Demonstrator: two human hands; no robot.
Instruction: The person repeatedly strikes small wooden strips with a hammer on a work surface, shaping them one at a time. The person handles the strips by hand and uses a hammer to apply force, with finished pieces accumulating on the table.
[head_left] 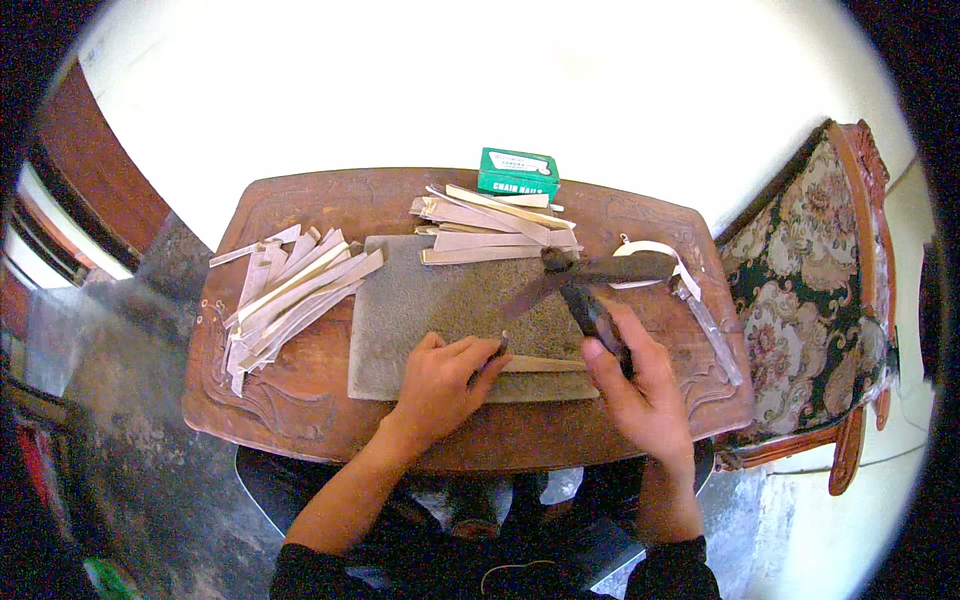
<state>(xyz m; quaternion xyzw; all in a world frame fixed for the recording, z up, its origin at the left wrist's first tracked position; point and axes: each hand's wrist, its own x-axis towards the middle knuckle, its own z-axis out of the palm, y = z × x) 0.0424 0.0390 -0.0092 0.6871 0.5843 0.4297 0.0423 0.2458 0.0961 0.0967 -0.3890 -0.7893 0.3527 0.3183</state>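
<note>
My right hand (640, 375) is wrapped round the dark handle of a hammer (585, 280), whose head is raised over the slab. My left hand (450, 385) pinches a short dark rod, like a punch (501, 346), upright at its fingertips. Its lower end is hidden by the fingers. Beneath the fingers a pale flat strip (550, 365) lies along the near part of a grey slab (400, 300) and runs right toward my right hand. The hammer head is above and apart from the rod.
Loose pale strips (300, 290) lie left of the slab, and another pile (495, 225) sits behind it. A green box (518, 172) stands at the table's far edge. A curled white band (655, 250) and a narrow clear piece (712, 335) lie right. A floral chair (815, 240) stands beyond.
</note>
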